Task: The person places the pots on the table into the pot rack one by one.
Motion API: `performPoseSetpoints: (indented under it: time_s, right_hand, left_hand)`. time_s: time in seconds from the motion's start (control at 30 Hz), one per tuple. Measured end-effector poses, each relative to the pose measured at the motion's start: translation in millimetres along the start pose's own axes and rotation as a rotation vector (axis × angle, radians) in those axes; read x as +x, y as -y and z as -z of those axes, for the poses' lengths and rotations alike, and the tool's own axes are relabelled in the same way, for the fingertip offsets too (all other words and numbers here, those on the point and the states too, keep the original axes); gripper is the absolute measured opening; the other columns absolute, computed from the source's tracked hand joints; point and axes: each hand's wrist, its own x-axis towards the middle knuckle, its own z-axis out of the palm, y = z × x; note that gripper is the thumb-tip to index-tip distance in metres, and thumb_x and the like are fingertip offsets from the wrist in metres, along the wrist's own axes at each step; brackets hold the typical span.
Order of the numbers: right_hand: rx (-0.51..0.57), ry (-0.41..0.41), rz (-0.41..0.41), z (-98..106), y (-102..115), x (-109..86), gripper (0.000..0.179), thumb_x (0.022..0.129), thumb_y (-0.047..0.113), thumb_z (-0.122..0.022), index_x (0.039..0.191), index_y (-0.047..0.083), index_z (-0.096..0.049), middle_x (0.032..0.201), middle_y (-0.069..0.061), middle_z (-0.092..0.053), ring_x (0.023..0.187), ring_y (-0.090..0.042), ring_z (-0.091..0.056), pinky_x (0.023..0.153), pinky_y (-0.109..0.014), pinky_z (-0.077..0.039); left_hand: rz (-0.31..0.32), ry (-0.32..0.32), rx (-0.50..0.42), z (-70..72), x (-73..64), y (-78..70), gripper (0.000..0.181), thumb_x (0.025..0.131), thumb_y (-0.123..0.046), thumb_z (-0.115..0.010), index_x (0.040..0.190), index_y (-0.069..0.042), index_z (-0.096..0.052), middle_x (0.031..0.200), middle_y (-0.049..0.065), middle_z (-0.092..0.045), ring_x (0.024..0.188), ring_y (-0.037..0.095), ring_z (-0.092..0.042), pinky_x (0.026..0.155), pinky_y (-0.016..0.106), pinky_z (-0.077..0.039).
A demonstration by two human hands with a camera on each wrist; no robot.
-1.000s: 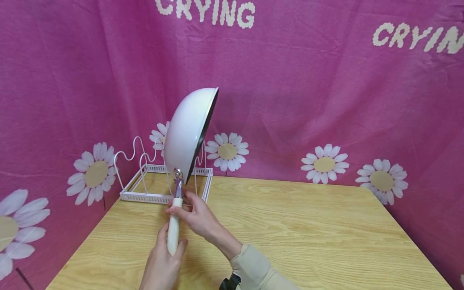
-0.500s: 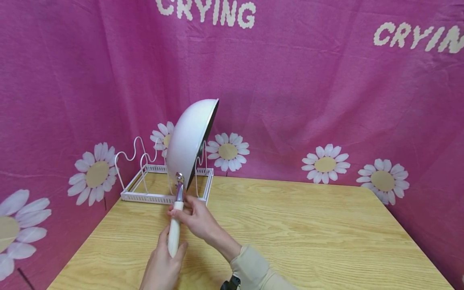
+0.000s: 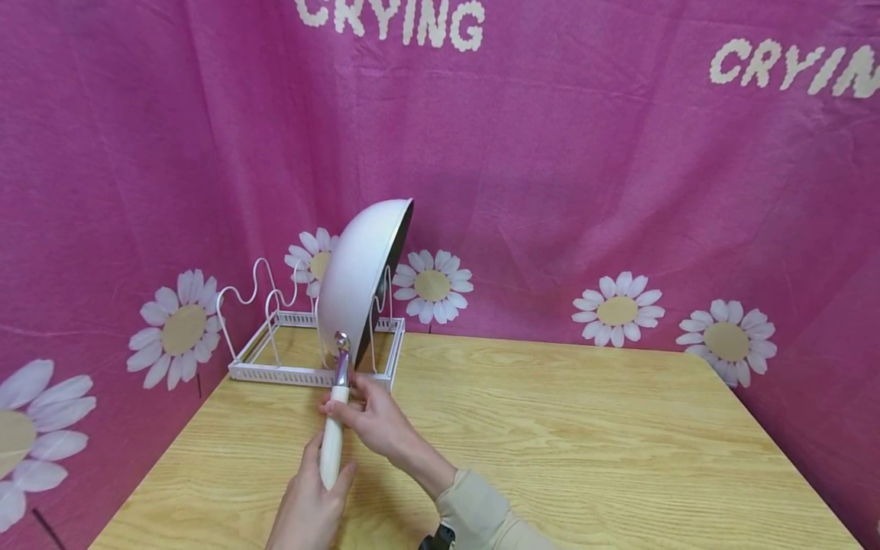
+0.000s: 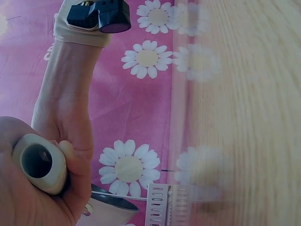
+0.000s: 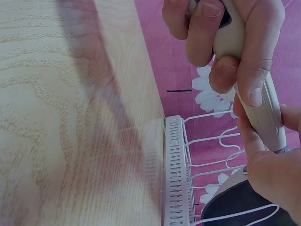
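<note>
A deep frying pan, white outside and dark inside, stands on edge among the wires of a white wire rack. Its handle points down toward the person. My left hand grips the handle's lower end; the hollow handle end faces the left wrist camera. Higher up, my right hand pinches the handle near the metal neck. In the right wrist view the pan's dark inside lies behind a rack wire, and the right hand is partly cut off.
The rack sits at the back left of a wooden table. Pink cloth with daisies hangs behind and along both sides. A black device is strapped at the right sleeve.
The pan has come down lower into the rack, with the handle shifting slightly down and right. Both hands keep hold of the handle, the right one moving down with it.
</note>
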Motion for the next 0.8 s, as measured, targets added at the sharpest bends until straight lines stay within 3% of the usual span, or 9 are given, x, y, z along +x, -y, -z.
performPoseSetpoints:
  time_s: [0.53,0.8]
  right_hand:
    - [0.000,-0.017,-0.023,-1.5,-5.8,0.3,0.040,0.095,0.010,-0.063,0.132,-0.002,-0.053,0.112,-0.020,-0.070,0.106,-0.031,-0.070,0.091,-0.030,-0.057]
    - [0.007,-0.021,-0.039,-2.0,-7.2,-0.5,0.042,0.096,0.009,-0.062,0.135,-0.004,-0.051,0.113,-0.020,-0.069,0.106,-0.031,-0.069,0.091,-0.032,-0.058]
  left_hand:
    - [0.002,0.000,0.015,-0.2,0.0,1.2,0.067,0.095,-0.023,-0.064,0.147,0.004,-0.033,0.108,0.025,-0.066,0.083,0.026,-0.059,0.069,0.037,-0.046]
    - [0.005,0.012,0.016,-0.5,0.5,2.1,0.067,0.096,-0.024,-0.064,0.148,0.005,-0.032,0.116,0.029,-0.063,0.089,0.028,-0.061,0.073,0.041,-0.048]
